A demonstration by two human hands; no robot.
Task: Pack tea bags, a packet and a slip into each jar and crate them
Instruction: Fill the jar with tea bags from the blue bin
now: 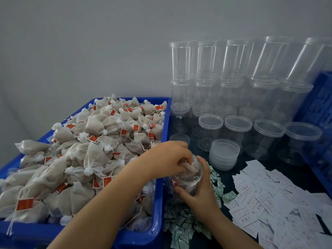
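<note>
1. Left hand [167,159] sits over the mouth of a clear round plastic jar [190,178], fingers curled, pinching a beige mesh tea bag [189,168] that is partly inside the jar.
2. Right hand [199,193] is wrapped around the jar's near-right side, thumb up along the rim, fingers curled across the wall. Firm hold.
3. The jar is tilted, mouth toward the camera, just right of the blue plastic tray [159,203]. At least 2 tea bags inside it (exact count unreadable through the wall).
4. The tray, on the left, is heaped with loose beige mesh tea bags [86,141] with red tags and white strings: dozens, too many to count.
5. Small green-and-white paper packets [181,223] are piled near, under and around the right wrist. Dozens, uncountable.
6. White printed paper slips [273,198] are scattered near right, overlapping. Dozens.
7. Stack of clear plastic lids [224,153] stands just right of the held jar; about 4 in the stack.
8. Empty clear plastic jars [237,108] stand far right against the grey wall [89,42], stacked three tiers high. Front row shows 4 lidded jars; top tier about 5 (total unclear, they overlap).
9. Blue slatted plastic crate [319,112] at the far right edge, one, partly cut off.
</note>
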